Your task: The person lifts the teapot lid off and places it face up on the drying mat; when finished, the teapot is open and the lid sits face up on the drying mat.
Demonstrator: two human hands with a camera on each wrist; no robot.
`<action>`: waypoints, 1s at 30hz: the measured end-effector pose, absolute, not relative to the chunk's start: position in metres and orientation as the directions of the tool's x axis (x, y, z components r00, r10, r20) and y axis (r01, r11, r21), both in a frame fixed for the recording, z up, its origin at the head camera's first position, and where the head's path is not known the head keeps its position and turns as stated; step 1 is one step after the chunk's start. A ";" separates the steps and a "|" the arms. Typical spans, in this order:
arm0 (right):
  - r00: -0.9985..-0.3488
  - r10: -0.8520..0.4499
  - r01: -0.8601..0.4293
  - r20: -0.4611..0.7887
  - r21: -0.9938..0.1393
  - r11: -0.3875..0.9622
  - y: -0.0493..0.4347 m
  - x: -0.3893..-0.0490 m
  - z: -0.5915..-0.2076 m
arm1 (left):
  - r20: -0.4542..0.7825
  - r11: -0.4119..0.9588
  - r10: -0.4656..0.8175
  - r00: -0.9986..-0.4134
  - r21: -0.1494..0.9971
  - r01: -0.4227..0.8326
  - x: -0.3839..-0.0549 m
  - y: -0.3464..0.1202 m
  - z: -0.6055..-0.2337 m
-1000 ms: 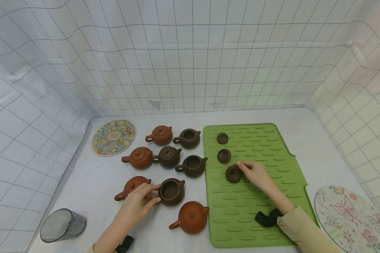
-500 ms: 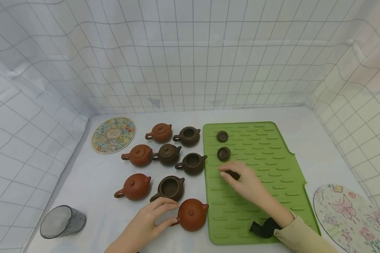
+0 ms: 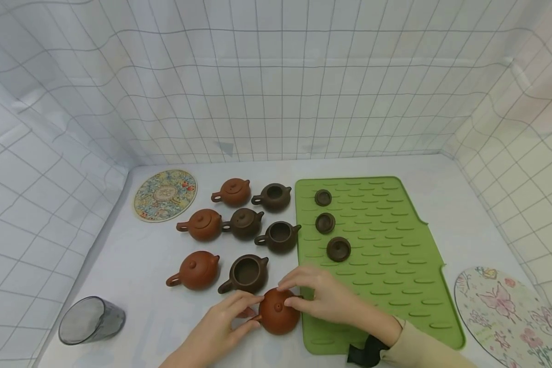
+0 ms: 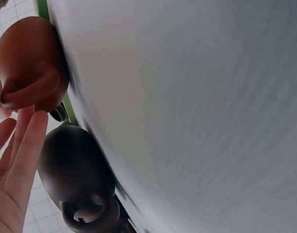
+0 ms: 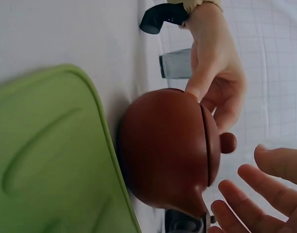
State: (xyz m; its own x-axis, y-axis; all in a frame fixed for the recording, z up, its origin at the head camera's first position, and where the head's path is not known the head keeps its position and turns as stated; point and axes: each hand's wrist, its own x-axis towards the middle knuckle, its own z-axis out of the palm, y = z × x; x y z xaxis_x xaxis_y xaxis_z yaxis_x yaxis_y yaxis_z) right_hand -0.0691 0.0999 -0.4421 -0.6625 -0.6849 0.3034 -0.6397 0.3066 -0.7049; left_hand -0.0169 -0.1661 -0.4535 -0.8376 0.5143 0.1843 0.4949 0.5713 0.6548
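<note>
A red-brown teapot (image 3: 278, 322) sits on the table at the left edge of the green mat, its lid (image 5: 213, 145) on. My left hand (image 3: 216, 327) holds it at the handle (image 4: 34, 90), thumb on one side and fingers on the other. From the right, my right hand (image 3: 326, 296) reaches over the teapot with fingers spread around the lid knob (image 5: 228, 143). In the right wrist view, a gap shows between those fingers and the knob. Just behind stands a lidless dark teapot (image 3: 247, 275). Three dark lids lie on the mat, the nearest lid (image 3: 338, 249) closest to my right hand.
Red-brown and dark teapots stand in rows to the left, including a lidded dark teapot (image 3: 243, 224) and a red-brown teapot (image 3: 198, 271). A glass (image 3: 92, 321) lies on its side at left. The green mat (image 3: 386, 286) fills the right, beside a patterned round mat (image 3: 501, 301).
My right hand has let go of a dark lid on the mat and moved left to the red-brown teapot. My left hand has left the dark teapot for the red-brown one's handle.
</note>
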 end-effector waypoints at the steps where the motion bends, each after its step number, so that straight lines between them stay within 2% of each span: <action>1: -0.652 -0.698 -0.638 0.297 -0.713 0.292 0.098 -0.069 -0.443 | 0.179 0.567 0.514 -0.839 0.663 0.489 -0.017 -0.166 -0.453; 6: -0.631 -0.734 -0.612 0.251 -0.743 0.271 0.092 -0.066 -0.444 | 0.218 0.522 0.544 -0.810 0.668 0.531 -0.019 -0.165 -0.456; 13: -0.612 -0.752 -0.641 0.244 -0.710 0.291 0.089 -0.066 -0.446 | 0.245 0.482 0.557 -0.793 0.682 0.550 -0.020 -0.166 -0.457; 26: -0.547 -0.762 -0.748 0.346 -0.610 0.261 0.086 -0.067 -0.450 | 0.179 0.466 0.542 -0.821 0.749 0.471 -0.021 -0.166 -0.457; 30: -0.558 -0.755 -0.733 0.345 -0.631 0.254 0.087 -0.067 -0.450 | 0.149 0.471 0.539 -0.829 0.763 0.443 -0.022 -0.166 -0.457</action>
State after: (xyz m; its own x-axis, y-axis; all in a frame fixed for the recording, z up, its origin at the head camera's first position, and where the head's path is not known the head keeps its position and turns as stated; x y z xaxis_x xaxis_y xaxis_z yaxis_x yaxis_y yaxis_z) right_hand -0.0670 0.0870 -0.4503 -0.5581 -0.7546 0.3451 -0.7334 0.2540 -0.6306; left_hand -0.0220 -0.1663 -0.4569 -0.8290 0.5391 0.1485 0.4430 0.4712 0.7627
